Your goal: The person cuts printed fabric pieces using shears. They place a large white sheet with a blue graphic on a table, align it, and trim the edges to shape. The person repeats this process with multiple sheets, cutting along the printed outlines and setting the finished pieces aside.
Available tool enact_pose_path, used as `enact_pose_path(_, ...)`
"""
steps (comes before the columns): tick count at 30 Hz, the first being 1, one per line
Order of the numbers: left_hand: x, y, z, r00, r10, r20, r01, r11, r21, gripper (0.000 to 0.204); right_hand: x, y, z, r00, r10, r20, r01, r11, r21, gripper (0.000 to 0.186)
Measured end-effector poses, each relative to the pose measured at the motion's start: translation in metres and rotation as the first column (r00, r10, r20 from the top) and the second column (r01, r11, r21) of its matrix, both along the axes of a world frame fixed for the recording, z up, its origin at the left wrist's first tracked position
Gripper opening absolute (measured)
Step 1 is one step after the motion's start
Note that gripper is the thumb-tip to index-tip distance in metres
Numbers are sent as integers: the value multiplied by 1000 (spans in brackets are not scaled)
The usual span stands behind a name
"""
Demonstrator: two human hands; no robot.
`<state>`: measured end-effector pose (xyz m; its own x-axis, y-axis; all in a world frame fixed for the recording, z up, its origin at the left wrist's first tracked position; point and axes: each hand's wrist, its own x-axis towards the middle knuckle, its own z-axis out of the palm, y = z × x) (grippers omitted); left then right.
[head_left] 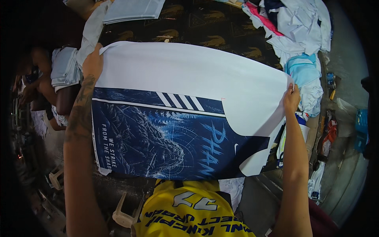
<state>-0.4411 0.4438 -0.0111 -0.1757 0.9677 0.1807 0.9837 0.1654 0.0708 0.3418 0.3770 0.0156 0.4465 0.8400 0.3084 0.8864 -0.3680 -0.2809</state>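
A wide sheet of white fabric printed with a navy jersey panel (pixel 166 138) is stretched between my two hands above a dark table. Its upper part is plain white; the navy part bears a mountain-like picture, white slanted stripes and lettering, and hangs toward my body. At the far left corner, my left hand (pixel 93 63) is closed on the fabric's edge. My right hand (pixel 291 98) pinches the right edge, thumb toward the top. The fabric's near edge comes close to the yellow shirt I wear.
The dark table (pixel 189 29) has a gold printed pattern. Folded pale cloth (pixel 132 11) lies at its far left. White and light blue garments (pixel 304 65) are heaped along the right. Another person (pixel 41 75) is at the left beside folded cloths (pixel 66 67). A plastic stool (pixel 125 209) stands below.
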Motion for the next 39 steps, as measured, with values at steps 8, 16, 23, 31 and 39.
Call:
enact_pose_path(8,-64,25,-26,972,-209,-106,222,967,123,32,-7,11,-35,981,187,-51,-188,982,-16,32)
enact_pose_path(16,70,-355,9,962,-35,271,51,997,-53,23,-110,-278,12,798,490,-350,-603,635,-483,37)
enact_pose_path(23,-20,-546,-128,143,821,553,-890,351,-292,65,-43,-464,-54,649,-619,-443,-3,580,-815,22)
enact_pose_path(31,174,-554,-425,-947,-23,321,-267,613,-743,66,-46,-448,-318,504,-480,-718,-31,821,-571,45)
enact_pose_path(39,49,-650,-266,-854,0,521,-414,606,-679,49,-42,-588,-139,460,-495,-738,-104,795,-598,45)
